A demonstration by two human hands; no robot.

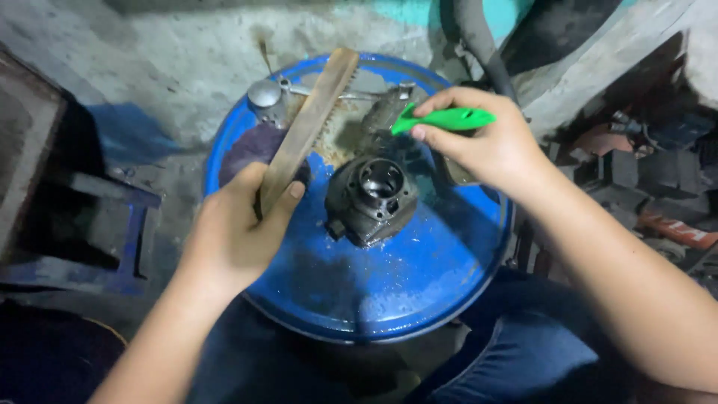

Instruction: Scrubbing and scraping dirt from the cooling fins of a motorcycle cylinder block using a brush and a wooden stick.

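Your left hand [235,224] is closing around the handle of a wooden wire brush [308,123], which is slanting up and away over the blue drum lid [389,284]. Your right hand [490,142] is gripping a green-handled brush [441,120], its dark head touching down just behind the grimy metal engine cylinder [372,198]. That cylinder is sitting near the middle of the lid, bore facing up, between your two hands. A small silver metal part [266,96] is lying at the lid's far rim.
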